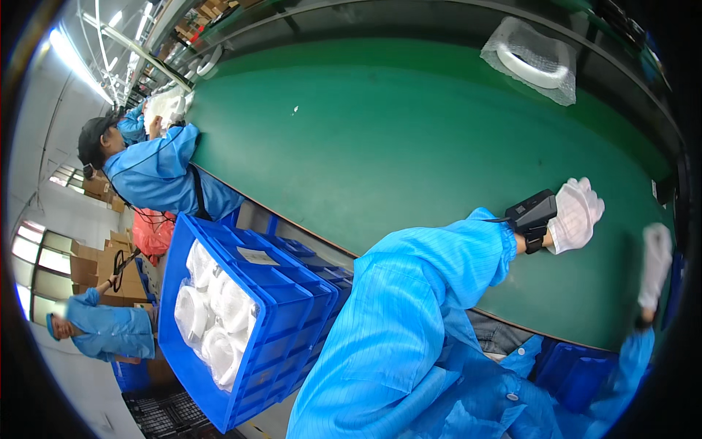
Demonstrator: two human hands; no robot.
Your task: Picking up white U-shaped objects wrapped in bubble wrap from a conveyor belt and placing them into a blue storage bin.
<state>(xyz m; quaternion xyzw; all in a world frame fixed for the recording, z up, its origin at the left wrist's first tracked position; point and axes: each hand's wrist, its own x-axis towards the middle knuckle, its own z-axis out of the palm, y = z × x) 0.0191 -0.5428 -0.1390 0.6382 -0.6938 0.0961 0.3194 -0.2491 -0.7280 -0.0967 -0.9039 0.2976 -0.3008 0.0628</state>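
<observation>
My left hand (576, 216), in a white glove with a black device (531, 212) strapped at the wrist, is over the right part of the green work surface (351, 154). Its fingers are slightly apart and nothing shows in them. Farther right, near the rim of the picture, my right hand (656, 267) is raised in a white glove; motion smears its fingers. Beyond both hands, at the far edge, lies a white ring-shaped part (532, 69) in clear bubble wrap. Neither hand touches it.
To my left stands a blue crate (292, 311) holding several wrapped white round parts (219, 311). One co-worker (150, 168) in blue handles white material farther along the green surface. Another person (110, 329) stands behind, near cardboard boxes (88, 267). Blue bins (578, 373) sit under the near edge.
</observation>
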